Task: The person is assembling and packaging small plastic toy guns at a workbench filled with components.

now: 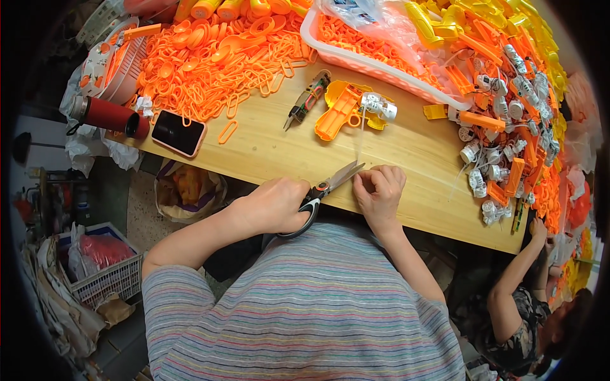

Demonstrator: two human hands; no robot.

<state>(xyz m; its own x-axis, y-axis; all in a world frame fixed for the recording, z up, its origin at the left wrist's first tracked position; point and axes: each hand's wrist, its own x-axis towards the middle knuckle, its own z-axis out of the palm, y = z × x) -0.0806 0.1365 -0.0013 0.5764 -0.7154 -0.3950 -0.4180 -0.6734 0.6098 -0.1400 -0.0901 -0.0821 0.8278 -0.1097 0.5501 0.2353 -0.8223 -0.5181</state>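
Scissors (327,190) in left hand (276,206), blades open beside right hand (379,190).

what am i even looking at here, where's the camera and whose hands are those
The camera sits on a person's head and looks down, so the striped shirt at the bottom is their own. Its wide lens bends the straight edges of the wooden table. The left hand grips black-handled scissors; the right hand pinches something thin at the blade tips, too small to make out. On the table lie a heap of orange plastic loops, a phone, a red flask, small pliers, an orange and yellow toy part and small white parts. At lower right, another person's arm reaches up to the table.
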